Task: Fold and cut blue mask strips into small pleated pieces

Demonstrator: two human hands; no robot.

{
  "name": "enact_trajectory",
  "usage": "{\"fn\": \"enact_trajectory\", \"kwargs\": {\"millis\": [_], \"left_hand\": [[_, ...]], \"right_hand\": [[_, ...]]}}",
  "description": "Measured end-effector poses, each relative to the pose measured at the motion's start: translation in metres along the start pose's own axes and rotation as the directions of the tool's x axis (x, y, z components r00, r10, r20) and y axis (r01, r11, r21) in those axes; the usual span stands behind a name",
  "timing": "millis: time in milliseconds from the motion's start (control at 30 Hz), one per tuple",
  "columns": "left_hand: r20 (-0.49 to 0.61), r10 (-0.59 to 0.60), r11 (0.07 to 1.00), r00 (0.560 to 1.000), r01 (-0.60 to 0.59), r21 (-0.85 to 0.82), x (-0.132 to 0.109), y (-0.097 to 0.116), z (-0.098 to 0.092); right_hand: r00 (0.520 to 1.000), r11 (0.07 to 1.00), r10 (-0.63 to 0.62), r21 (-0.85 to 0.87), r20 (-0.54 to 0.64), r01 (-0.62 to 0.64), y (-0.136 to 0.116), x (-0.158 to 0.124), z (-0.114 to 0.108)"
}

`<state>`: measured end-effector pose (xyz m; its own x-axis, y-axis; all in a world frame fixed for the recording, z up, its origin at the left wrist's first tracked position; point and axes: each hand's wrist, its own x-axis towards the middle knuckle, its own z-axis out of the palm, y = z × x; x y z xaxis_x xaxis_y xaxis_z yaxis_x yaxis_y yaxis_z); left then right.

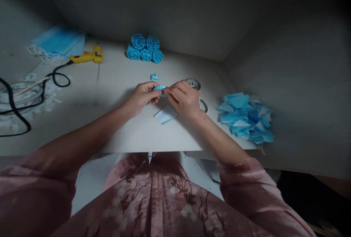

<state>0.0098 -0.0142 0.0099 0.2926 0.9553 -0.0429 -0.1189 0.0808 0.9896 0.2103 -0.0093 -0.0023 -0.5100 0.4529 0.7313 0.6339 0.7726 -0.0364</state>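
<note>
Between my two hands is a small piece of blue and white mask fabric (159,88), partly covered by the fingers. My left hand (145,94) pinches its left side between thumb and forefinger. The fingertips of my right hand (185,96) are pressed together at its right end. Just beyond lies a small folded blue and white piece (154,77). Below the hands, a pale blue fabric rectangle (165,115) rests flat on the table. Two rolls of tape, a dark-rimmed one (193,83) and a pale one (203,105), sit close to my right hand, which partly hides them.
Several rolled blue rosettes (145,49) are stacked at the back. A yellow glue gun (87,57) lies left, near blue face masks (59,42); black cords (12,102) and white scraps (24,94) are far left. Blue fabric pieces (245,116) pile at right by the wall.
</note>
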Motion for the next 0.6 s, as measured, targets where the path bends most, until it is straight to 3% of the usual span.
{"fn": "enact_trajectory", "kwargs": {"millis": [200,433,600], "left_hand": [[-0.015,0.001,1.000,1.000,0.000,0.019,0.001,0.001,0.000],[-0.021,0.017,0.998,1.000,-0.016,0.067,0.002,0.000,-0.002],[0.005,0.026,0.998,1.000,-0.026,0.065,0.000,0.001,0.000]], "right_hand": [[1.000,0.999,-0.015,0.033,0.003,0.015,0.000,0.006,-0.005],[0.966,0.929,0.257,0.283,-0.036,-0.237,-0.006,0.013,-0.012],[0.949,0.911,0.303,0.316,-0.083,-0.264,-0.008,0.011,-0.008]]}}
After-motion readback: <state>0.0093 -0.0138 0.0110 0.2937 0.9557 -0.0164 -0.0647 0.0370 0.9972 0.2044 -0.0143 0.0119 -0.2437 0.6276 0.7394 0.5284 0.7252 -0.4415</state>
